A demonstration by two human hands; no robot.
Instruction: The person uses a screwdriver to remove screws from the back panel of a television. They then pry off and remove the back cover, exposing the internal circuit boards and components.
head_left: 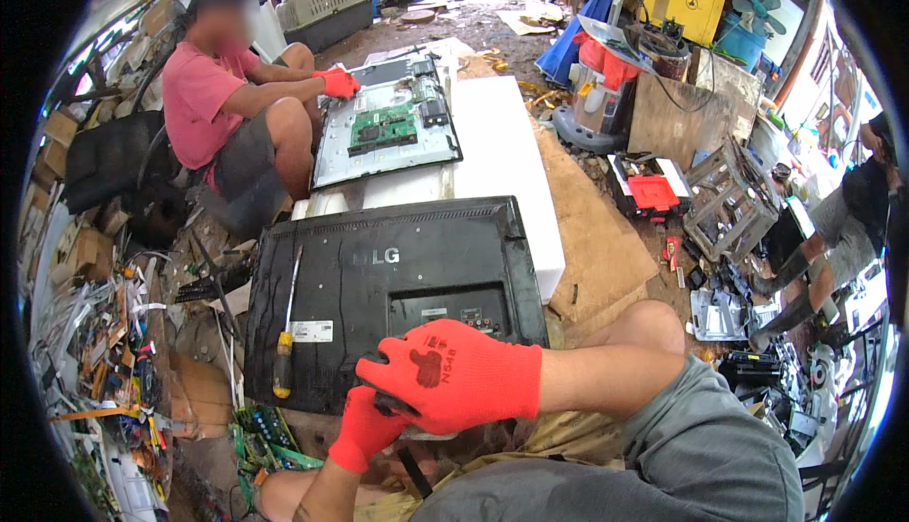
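My two hands, in red gloves with dark palms, meet at the near edge of a black flat-screen TV [379,285] lying with its back up. My right hand [454,375] is on top, its fingers curled in over a small dark thing that I cannot make out. Below it, my left hand [365,427] is closed against the same spot, its fingers partly covered. A long screwdriver [282,366] with a yellow and black handle rests on the left of the TV's back, apart from both hands.
Across from me a person in red gloves [336,83] works on an opened TV [379,162] with a green circuit board [383,128]. A white slab [502,162] lies under it. Scrap [114,333] is heaped at left; a red-and-black toolbox [649,191] stands at right.
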